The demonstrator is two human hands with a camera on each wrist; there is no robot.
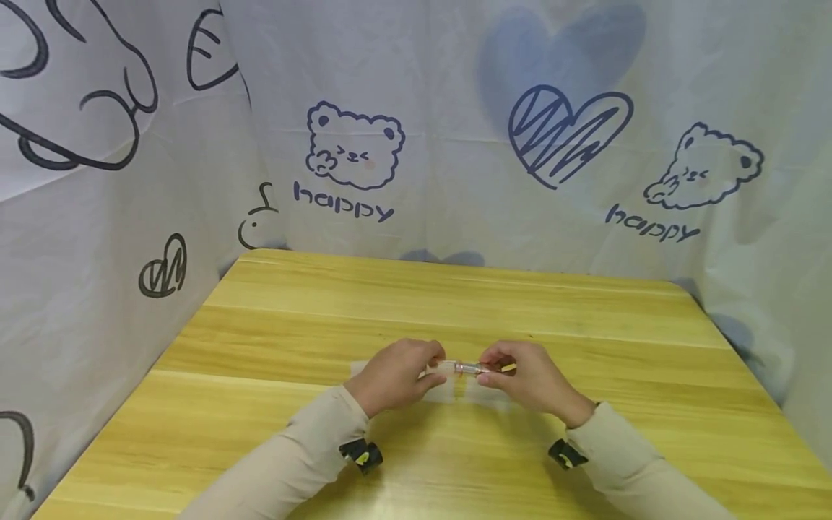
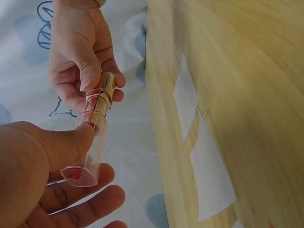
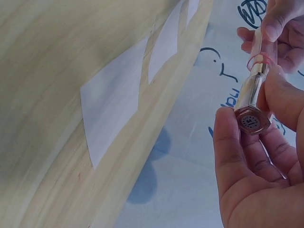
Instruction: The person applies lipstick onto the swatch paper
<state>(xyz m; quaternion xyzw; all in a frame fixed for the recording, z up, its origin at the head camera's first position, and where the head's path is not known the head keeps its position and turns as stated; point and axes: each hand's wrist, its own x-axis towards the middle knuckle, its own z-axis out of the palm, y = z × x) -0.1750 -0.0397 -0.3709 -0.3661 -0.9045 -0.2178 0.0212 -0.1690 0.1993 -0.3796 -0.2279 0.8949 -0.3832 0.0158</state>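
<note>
A slim lipstick [image 3: 247,92] with a shiny gold-silver body is held between both hands above the table. My left hand [image 1: 398,374] pinches its clear cap [image 2: 98,142] between thumb and fingers; a red smear [image 2: 75,176] marks the cap's closed end. With thumb and fingertips, my right hand [image 1: 534,377] grips the metallic base, whose round label [image 3: 250,122] faces the right wrist camera. The cap's rim sits partly over the gold inner tube [image 2: 99,103], in line with it. Fingers hide part of the cap and base.
White paper pieces lie in a row on the wooden table [image 1: 455,303] beneath the hands, among them a left sheet [image 2: 211,171] and a right sheet [image 3: 116,99]. White cloth [image 1: 448,144] with drawn bears and hearts hangs behind and beside the table.
</note>
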